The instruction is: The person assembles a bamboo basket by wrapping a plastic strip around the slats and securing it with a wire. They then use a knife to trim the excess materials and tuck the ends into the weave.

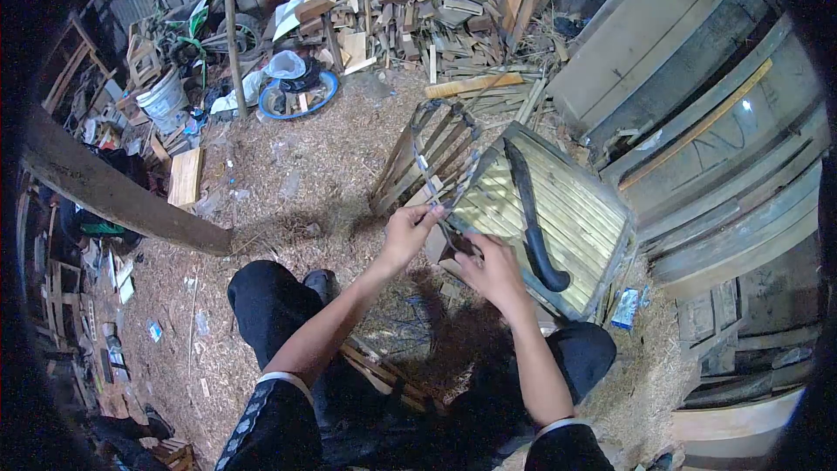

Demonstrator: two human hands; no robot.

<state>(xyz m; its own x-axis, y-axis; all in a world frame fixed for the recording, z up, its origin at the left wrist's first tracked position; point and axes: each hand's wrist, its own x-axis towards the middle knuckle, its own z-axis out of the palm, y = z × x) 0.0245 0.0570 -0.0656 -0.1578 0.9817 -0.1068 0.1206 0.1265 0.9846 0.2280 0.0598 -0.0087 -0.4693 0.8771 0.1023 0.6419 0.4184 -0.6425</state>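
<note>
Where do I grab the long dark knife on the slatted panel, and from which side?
Take the knife by its thick rounded near end, beside the right hand. It lies flat on the slatted panel, that end toward the person, so come down from above; the thinner far end looks like blade.

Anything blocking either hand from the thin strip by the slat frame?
Nothing visible. The left hand pinches the strip; the right hand sits at its lower end, grip hidden. The knife lies on the panel beside it, clear of both hands.
</note>
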